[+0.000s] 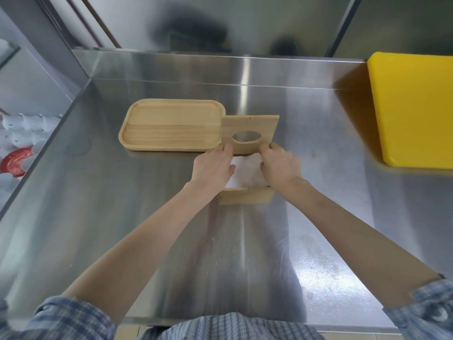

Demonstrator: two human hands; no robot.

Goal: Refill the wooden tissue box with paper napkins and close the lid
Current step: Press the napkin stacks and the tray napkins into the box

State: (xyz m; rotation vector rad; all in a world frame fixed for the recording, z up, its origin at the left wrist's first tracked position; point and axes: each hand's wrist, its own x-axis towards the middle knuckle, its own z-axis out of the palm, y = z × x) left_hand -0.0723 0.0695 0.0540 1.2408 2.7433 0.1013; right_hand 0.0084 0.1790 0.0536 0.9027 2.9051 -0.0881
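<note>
Head view: both hands, left (212, 165) and right (280, 166), press white napkins (246, 171) inside box (246, 195); fingers curled, lid (250, 133) open.

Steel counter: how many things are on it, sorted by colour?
Light wood: 3 (rounded rectangular wooden tray, flat wooden lid with an oval hole, square wooden tissue box)
White: 1 (stack of white paper napkins inside the box)
Yellow: 1 (thick yellow plastic cutting board)
Total: 5
</note>
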